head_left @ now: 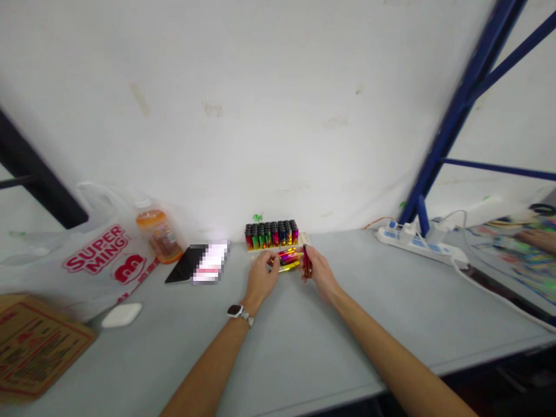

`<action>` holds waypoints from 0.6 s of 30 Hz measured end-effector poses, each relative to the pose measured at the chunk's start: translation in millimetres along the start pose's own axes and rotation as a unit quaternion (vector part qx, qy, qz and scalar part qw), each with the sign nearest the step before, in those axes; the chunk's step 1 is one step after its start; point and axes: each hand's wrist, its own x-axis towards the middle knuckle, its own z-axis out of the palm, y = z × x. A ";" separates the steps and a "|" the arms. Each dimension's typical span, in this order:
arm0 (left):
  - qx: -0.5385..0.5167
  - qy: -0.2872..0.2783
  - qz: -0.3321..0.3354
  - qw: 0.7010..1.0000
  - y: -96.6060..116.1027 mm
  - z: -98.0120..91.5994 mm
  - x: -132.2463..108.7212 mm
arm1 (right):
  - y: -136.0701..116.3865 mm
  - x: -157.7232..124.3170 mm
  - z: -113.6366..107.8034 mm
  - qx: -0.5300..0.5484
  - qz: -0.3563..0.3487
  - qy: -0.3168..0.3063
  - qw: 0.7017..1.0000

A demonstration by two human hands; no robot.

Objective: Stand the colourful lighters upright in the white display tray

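Upright lighters (pixel 271 234) with black tops and shiny rainbow-coloured bodies stand packed in rows in a pale tray (pixel 256 250) against the wall. In front of them, several more metallic lighters (pixel 289 266) in pink, red and yellow lie on their sides. My right hand (pixel 320 272) grips a dark red lighter (pixel 307 262), held roughly upright just right of the lying ones. At their left end is my left hand (pixel 263 273), its fingers curled and thumb close to the fingertips. Whatever is between those fingers is mostly hidden.
On the left are a tablet or phone (pixel 185 266), an orange drink bottle (pixel 160 234), a plastic bag (pixel 93 260), a white case (pixel 122 315) and a cardboard box (pixel 39 347). A power strip (pixel 421 246) lies right; another person's hand (pixel 536 238) rests beyond the blue frame (pixel 452 133).
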 end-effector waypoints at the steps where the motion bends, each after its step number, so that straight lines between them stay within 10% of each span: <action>1: 0.000 -0.002 0.003 1.000 -0.4 0.2 0.1 | -1.4 2.2 -3.8 -0.022 -0.014 0.004 1.000; 18: 0.027 -0.022 0.000 0.999 -0.1 2.4 1.5 | -26.8 93.1 -64.5 -0.293 -0.197 -0.010 0.935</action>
